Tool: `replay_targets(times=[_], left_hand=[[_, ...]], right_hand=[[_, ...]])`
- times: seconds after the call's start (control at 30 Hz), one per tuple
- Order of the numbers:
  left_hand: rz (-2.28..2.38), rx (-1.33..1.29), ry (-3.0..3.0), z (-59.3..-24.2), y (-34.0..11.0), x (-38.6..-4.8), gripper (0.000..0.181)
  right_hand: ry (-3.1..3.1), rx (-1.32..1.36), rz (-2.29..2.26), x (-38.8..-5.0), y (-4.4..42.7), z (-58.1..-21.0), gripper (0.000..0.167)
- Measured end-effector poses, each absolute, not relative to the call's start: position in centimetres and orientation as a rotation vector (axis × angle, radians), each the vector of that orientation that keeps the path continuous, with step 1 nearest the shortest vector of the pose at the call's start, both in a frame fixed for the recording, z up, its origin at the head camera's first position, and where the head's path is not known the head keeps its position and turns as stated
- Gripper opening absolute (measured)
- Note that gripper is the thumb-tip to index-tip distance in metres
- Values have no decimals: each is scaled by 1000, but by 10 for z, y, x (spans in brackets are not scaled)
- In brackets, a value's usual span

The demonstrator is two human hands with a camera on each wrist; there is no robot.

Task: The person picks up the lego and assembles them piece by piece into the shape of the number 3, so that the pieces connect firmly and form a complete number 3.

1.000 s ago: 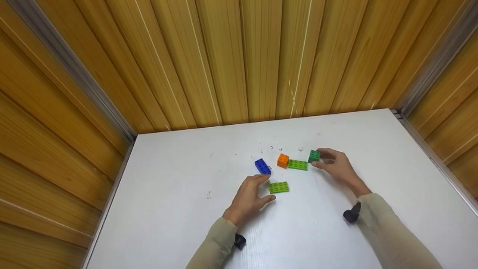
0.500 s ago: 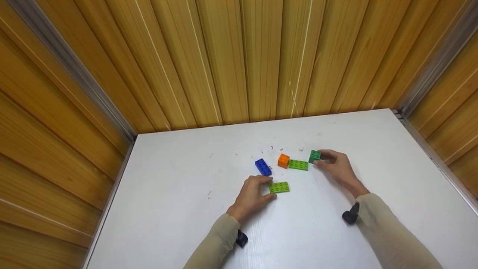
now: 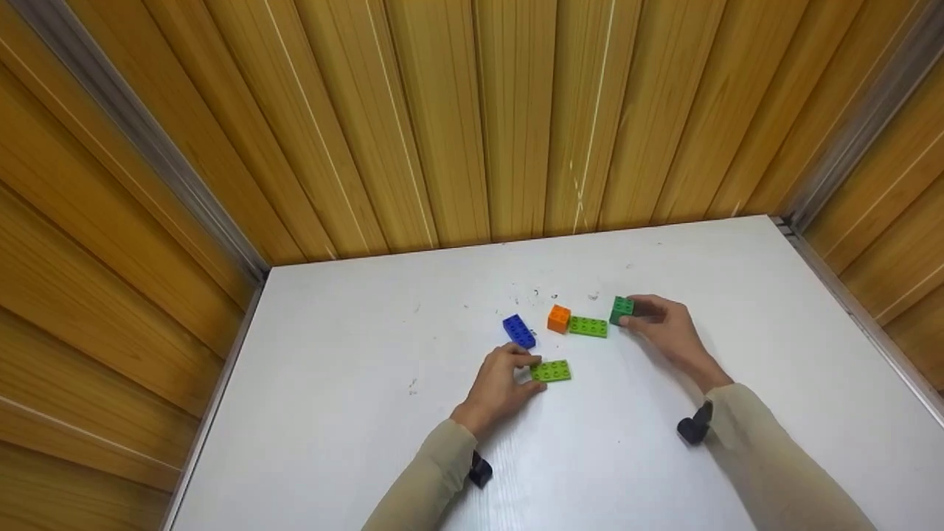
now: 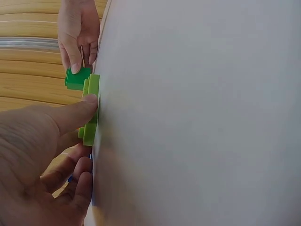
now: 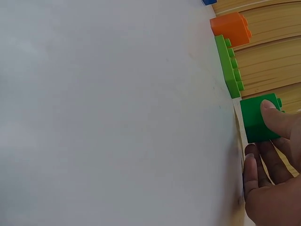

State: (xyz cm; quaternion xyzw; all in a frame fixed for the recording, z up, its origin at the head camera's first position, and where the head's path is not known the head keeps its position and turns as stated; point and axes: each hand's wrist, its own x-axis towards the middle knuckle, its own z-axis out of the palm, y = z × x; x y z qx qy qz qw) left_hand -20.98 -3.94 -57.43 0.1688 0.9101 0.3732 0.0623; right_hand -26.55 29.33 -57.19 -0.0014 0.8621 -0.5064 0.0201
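Note:
A flat lime-green toy brick (image 3: pixel 552 371) lies studs-up on the white table, pinched at its left end between the thumb and a finger of my left hand (image 3: pixel 500 383). In the left wrist view the thumb presses against the side of this lime-green brick (image 4: pixel 94 87). My right hand (image 3: pixel 670 332) grips a dark green cube-shaped brick (image 3: pixel 621 309) by its right part. The right wrist view shows the thumb on the green brick's face (image 5: pixel 254 125); some fingers are partly out of sight behind it.
A second lime-green brick (image 3: pixel 588 327) lies left of the dark green one, against an orange brick (image 3: pixel 558 318). A blue brick (image 3: pixel 519 332) lies beyond the left fingers. The white table (image 3: pixel 354 332) backs onto a wood-patterned wall (image 3: pixel 442 133).
My left hand has moved slightly right and its thumb and finger have closed onto the end of the near lime-green brick. The right hand still holds the dark green brick, nearly unmoved.

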Motion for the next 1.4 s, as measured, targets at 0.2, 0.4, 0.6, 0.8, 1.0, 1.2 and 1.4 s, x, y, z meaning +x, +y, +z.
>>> replay_targets(times=[0.2,0.4,0.6,0.8,1.0,1.2,1.4], left_hand=[[1169,534,2719,-575,-41,-211,40],[1176,525,2682,-575,-43,-210,39],[1176,492,2669,-574,-45,-208,38],[1200,497,2671,-573,-47,-206,36],[1193,499,2679,-573,-49,-205,35],[1209,505,2671,-573,-53,-204,34],[1249,461,2641,-573,-55,-203,33]], right_hand=[[2674,-16,-1598,-262,293,-569,60],[2678,-19,-1593,-257,288,-564,62],[2683,-65,-1606,-250,281,-558,58],[2659,-145,-1696,-242,270,-553,54],[2605,-212,-1752,-235,261,-552,52],[2606,-238,-1739,-231,254,-551,50],[2603,-258,-1734,-230,246,-550,47]])
